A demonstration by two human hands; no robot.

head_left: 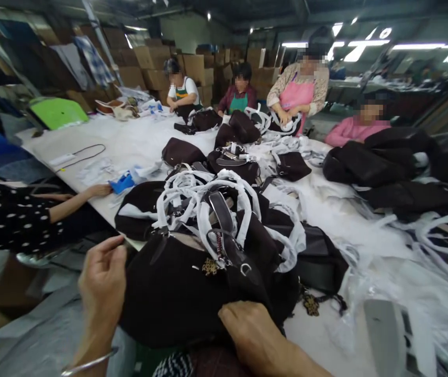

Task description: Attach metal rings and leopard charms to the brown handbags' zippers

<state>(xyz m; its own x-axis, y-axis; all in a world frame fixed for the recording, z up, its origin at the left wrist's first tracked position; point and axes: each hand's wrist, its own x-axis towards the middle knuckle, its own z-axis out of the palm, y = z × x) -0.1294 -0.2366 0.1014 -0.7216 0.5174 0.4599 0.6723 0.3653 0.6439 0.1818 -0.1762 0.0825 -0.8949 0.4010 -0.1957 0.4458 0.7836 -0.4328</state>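
Nearest us, our right hand [247, 324] is curled against the lower front of a dark bag [169, 298]; its fingertips are hidden, so we cannot tell whether it grips the cloth or only presses it. Our left hand [104, 277] is raised just beside the bag's left side, thumb close to the bent forefinger, the gap nearly closed; we cannot tell whether anything fine is between them. The bag lies broadside before us at the near edge of the bench [310, 335], perhaps so both hands reach it easily. Behind its top edge, white-wrapped handles [247, 199] loop upward; we take the wrapping as protection against scuffs. A flower-shaped charm [209, 267] hangs nearby.

To our left, a co-worker's hand [102, 190] is at a blue packet [122, 182]. On the right, more bags [369, 162] are heaped, probably to save room. Farther off, a co-worker in a pink apron [297, 97] bends over another bag, and stacked cartons [192, 68] stand behind.
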